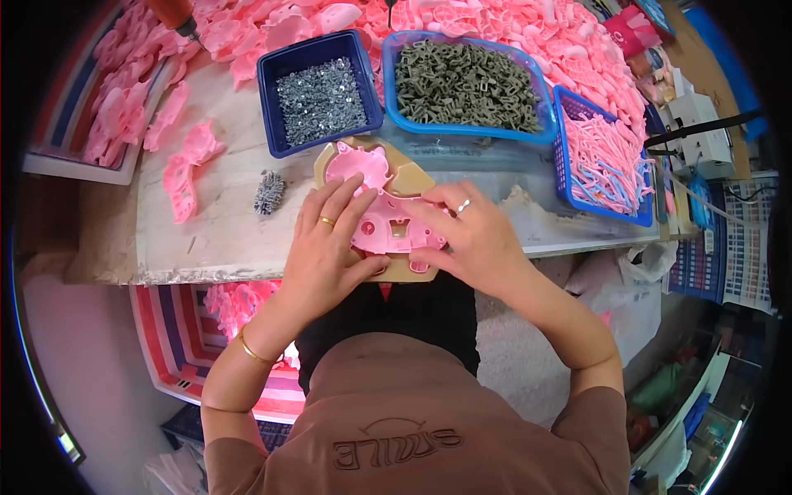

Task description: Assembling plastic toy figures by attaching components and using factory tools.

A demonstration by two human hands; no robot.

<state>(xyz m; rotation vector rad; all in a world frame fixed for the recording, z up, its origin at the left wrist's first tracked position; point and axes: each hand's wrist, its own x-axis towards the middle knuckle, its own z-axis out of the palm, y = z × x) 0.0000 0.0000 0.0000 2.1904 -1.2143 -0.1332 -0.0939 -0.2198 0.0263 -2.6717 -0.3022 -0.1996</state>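
A pink plastic shell part (381,233), with its ribbed, hollow inside facing up, lies in a tan shaped holder (410,175) at the table's front edge. My left hand (328,239) lies over the shell's left side, fingers bent across it and thumb at its lower edge. On the right side, my right hand (483,243) grips the rim between its fingers above and its thumb below. My fingers hide parts of the shell's two sides. A small clump of silver screws (269,192) rests on the table to the left.
Behind the holder stand a dark blue bin (272,136) of screws and a blue tub (412,128) of grey-green clips. A blue basket (568,177) holds pink and blue strips. Pink shells (289,31) heap behind. An orange power screwdriver (172,12) hangs at upper left.
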